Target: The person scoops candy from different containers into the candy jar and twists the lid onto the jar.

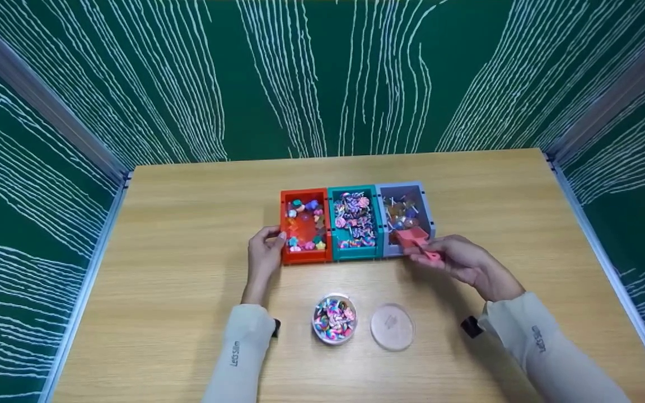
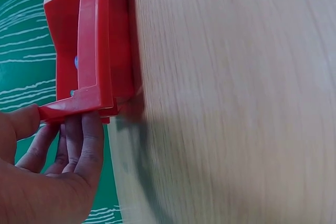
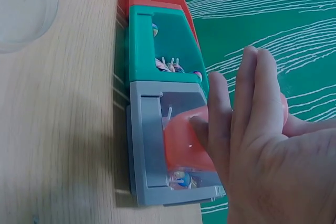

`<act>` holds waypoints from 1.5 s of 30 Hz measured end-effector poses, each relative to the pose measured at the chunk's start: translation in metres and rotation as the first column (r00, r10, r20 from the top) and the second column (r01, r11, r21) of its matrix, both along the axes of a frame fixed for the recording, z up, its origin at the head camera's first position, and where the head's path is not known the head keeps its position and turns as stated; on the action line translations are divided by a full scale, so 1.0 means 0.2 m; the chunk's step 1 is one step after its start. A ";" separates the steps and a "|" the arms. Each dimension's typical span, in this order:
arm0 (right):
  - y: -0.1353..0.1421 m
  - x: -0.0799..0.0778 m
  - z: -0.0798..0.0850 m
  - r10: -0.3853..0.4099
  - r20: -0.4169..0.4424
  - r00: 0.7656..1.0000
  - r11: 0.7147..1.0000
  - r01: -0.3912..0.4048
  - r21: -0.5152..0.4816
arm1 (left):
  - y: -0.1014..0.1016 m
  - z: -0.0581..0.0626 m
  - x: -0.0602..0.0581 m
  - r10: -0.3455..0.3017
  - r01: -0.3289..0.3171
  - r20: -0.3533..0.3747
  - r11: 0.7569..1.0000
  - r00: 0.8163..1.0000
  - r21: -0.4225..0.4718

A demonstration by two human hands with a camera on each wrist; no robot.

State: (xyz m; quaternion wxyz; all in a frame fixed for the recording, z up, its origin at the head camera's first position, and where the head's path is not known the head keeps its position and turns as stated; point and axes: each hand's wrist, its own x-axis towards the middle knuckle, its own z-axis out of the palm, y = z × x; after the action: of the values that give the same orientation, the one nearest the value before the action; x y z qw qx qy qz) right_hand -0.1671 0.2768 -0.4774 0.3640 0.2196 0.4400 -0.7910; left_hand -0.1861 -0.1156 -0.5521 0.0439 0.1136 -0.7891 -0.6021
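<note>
Three joined bins stand side by side in the head view: a red bin [image 1: 307,258], a teal bin [image 1: 358,253] and a grey-lilac bin [image 1: 428,208]. My left hand [image 1: 265,254] pinches the red bin's left wall, thumb at the rim and fingers outside, as the left wrist view shows. With my right hand [image 1: 471,263] I hold a pink scoop [image 1: 412,236] by its handle. The scoop's blade dips into the grey-lilac bin, among small clear lollipop-shaped charms [image 1: 400,208]. Its handle is partly hidden by fingers in the right wrist view.
A round clear jar [image 1: 315,331] of colourful candy charms stands in front of the bins. Right of it lies a clear round lid [image 1: 392,327]. Assorted small charms [image 1: 311,205] lie in the red bin, striped ones [image 1: 356,215] in the teal. Green walls [image 1: 277,129] enclose the table.
</note>
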 end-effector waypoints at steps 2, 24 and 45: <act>0.00 -0.01 0.00 -0.018 0.020 1.000 1.000 0.019 -0.016 | 0.00 0.00 0.00 0.001 -0.001 -0.002 1.000 1.000 0.008; -0.09 0.00 -0.07 -0.068 -0.046 0.997 0.997 0.069 0.024 | -0.01 -0.01 0.01 0.013 -0.012 0.021 1.000 1.000 -0.003; -0.08 -0.05 -0.01 -0.112 0.073 0.991 0.983 0.121 -0.140 | 0.00 -0.01 0.00 0.009 -0.009 0.011 1.000 1.000 0.016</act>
State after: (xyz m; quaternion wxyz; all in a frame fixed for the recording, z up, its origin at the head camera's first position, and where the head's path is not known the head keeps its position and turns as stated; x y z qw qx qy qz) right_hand -0.1768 0.2606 -0.4790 0.3461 0.2436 0.3560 -0.8332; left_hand -0.1862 -0.1155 -0.5533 0.0415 0.1207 -0.7838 -0.6077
